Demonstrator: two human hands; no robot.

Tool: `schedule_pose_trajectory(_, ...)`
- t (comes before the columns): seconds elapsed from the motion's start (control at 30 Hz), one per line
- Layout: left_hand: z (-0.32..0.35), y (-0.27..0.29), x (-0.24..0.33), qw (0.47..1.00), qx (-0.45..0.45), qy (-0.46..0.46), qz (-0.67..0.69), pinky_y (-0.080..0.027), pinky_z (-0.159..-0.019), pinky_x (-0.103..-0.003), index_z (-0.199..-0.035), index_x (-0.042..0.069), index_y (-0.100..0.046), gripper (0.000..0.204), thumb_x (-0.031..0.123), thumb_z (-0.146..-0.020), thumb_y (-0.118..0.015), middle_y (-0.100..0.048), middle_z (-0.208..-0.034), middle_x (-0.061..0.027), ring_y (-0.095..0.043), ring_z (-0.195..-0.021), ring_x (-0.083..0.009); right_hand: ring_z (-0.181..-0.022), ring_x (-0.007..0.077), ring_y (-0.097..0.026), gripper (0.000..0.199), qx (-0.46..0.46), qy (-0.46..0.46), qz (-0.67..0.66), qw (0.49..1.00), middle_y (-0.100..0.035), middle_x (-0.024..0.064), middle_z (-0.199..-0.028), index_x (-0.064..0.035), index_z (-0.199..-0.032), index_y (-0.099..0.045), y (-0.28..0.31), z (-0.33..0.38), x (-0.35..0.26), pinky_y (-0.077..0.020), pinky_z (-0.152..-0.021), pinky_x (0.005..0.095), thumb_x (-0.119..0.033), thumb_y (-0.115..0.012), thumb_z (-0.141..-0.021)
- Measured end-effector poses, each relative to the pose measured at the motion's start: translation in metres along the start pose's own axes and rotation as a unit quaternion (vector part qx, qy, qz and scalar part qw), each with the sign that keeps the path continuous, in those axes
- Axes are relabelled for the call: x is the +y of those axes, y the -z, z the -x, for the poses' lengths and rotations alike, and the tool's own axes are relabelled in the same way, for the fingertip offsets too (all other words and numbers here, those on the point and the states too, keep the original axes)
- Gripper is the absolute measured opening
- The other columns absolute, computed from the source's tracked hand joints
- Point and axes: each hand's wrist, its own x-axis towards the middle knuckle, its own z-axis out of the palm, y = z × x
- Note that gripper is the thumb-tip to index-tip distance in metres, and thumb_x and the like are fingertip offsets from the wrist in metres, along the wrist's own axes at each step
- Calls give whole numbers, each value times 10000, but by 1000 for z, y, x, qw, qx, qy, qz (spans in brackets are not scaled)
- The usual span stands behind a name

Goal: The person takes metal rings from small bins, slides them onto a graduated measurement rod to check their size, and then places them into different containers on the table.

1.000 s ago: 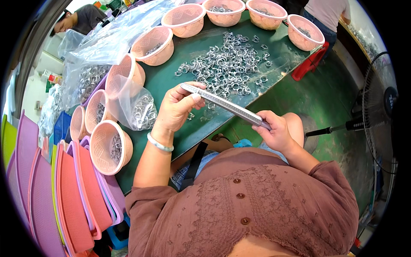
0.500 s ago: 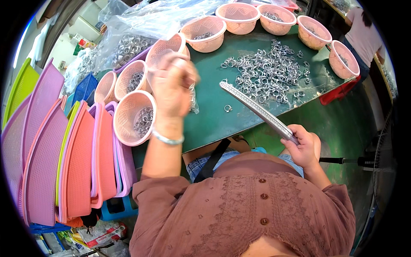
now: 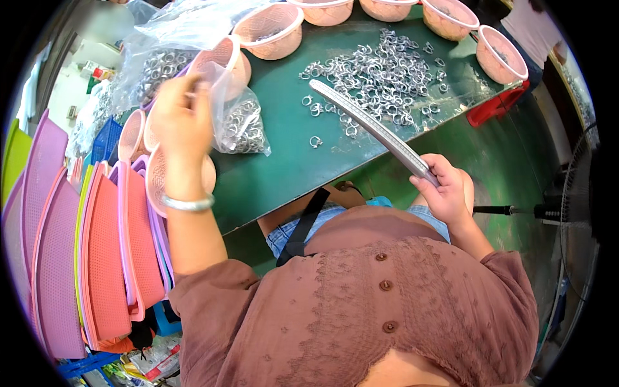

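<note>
stick (image 3: 374, 131) clamped in r hand (image 3: 445, 189) — l hand (image 3: 184, 116) blurred nr ring bag (image 3: 243, 127) — can't tell grip

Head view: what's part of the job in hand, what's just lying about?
Likely in use:
grey tapered rod in right hand
loose metal rings
round pink baskets

Likely just lying about:
stacked coloured baskets
blue basket
black fan

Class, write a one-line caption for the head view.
A right hand holds a silvery rod near scattered rings on a green table; the left hand is near pink baskets.
</note>
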Motion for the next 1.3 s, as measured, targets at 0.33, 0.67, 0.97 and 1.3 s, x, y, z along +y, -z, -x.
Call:
schedule_pose_trajectory(0.33,83,-85,50,958,-286,-9,-5,-430,-548,-350,-771,17,-559,204,206,-758,-633,-548,-658,-134,-543,-605,-283,-625,61,-474,201,-4,2,17,1000,-547,20,-733,7,-937,-529,5,2,2,-387,-556,194,19,-607,-752)
schedule_pose_trajectory(0.67,77,-76,24,604,-170,363,689,-486,-741,-247,-1074,14,-511,230,60,-849,-532,-579,-961,-84,-578,-823,-142,-603,67,-478,185,-56,-35,13,998,-538,24,-698,-11,-905,-538,4,4,3,-393,-539,211,0,-626,-743)
schedule_pose_trajectory(0.97,83,-76,38,598,-245,312,697,-460,-749,-255,-1083,-31,-525,261,40,-833,-546,-549,-975,-91,-545,-821,-141,-577,142,-520,192,-87,-27,30,995,-540,72,-673,-13,-882,-541,-1,0,-7,-416,-537,246,-5,-640,-717)
schedule_pose_trajectory(1.3,90,-74,37,592,-259,299,702,-440,-737,-262,-1061,-46,-537,270,28,-804,-578,-557,-935,-104,-528,-800,-149,-588,153,-543,205,-78,-5,61,995,-558,82,-690,-14,-884,-540,-2,4,-4,-423,-536,252,-9,-644,-708)
